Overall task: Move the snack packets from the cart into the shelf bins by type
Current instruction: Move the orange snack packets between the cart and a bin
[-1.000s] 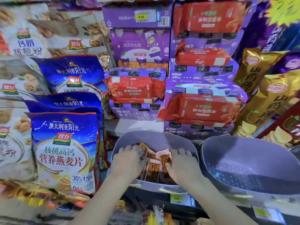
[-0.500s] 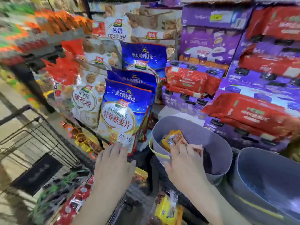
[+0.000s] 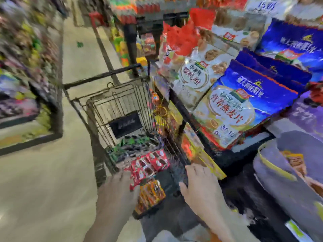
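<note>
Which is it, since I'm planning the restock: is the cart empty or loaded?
Loaded: red packets, orange packets and green-black packets lie inside the cart.

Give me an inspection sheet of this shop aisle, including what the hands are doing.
Surface: wire cart stands on the pale floor beside the shelf.
Job's things: red packets, orange packets and green-and-black packets lie in the cart; the grey bin on the shelf holds orange-brown packets.
Clutter: blue bags and white bags stand on the shelf beside the bin.
Hands: left hand blurred, near the red packets, grip unclear; right hand at the cart's near corner, fingers fairly straight, holding nothing.
Cables: nothing seen.
Surroundings: far shelf across the aisle, stocked, blurred.
</note>
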Motion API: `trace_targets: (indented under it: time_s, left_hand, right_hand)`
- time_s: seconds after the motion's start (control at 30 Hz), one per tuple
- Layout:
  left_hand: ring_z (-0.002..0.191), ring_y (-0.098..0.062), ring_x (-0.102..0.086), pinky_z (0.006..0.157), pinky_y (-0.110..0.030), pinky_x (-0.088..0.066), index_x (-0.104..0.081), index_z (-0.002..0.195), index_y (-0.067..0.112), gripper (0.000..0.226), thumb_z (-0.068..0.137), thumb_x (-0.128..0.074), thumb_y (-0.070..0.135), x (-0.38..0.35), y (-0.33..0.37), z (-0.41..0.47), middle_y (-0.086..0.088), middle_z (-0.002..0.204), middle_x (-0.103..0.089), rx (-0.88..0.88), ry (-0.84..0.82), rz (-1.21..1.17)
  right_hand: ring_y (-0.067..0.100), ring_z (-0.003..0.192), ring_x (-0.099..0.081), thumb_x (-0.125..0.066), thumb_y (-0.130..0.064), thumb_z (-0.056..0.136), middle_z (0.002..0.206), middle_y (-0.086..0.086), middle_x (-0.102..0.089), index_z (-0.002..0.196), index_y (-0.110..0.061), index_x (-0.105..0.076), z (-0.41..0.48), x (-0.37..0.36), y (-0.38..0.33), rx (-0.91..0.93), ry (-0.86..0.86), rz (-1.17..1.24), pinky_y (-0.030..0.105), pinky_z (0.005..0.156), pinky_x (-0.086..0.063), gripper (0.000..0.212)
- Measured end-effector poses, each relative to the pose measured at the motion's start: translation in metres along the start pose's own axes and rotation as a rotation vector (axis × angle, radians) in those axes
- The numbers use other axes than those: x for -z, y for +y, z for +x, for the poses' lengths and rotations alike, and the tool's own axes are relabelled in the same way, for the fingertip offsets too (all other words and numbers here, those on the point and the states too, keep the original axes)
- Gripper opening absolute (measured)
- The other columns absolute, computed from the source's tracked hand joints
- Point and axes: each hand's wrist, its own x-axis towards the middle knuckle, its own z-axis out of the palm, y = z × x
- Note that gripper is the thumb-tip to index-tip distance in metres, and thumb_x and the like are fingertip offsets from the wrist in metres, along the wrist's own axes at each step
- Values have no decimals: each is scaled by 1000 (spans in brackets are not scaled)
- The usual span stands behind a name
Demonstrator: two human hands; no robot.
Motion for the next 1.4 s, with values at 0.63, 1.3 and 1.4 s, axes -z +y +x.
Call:
trace_targets:
  time_s: [0.63,1.3,1.4]
  left_hand:
    - [110,-13,-58,88,-29,-47,-38,151,22,61,100,-68,37,-197,-33,103,0,142,-59,724,76,-755]
    - [85,-8,-61,66,-20,-42,-56,131,20,31,108,-52,40,-281,-38,129,5,105,-72,940,257,-706]
    - [85,-5,-59,64,-10,-37,-55,130,22,29,108,-53,41,-284,-36,128,10,104,-69,943,264,-705]
  right_hand:
    - [32,128,-49,-45,-53,103,137,10,-53,140,-15,-48,186,-199,-60,213,-546,0,45,105,-45,53]
    - [33,122,-53,-81,-28,88,116,2,-49,139,-24,-60,304,-381,-24,257,-706,183,45,111,-44,56]
    - [24,114,-61,-80,-21,90,119,1,-53,135,-23,-62,304,-386,-26,210,-731,345,36,103,-49,49]
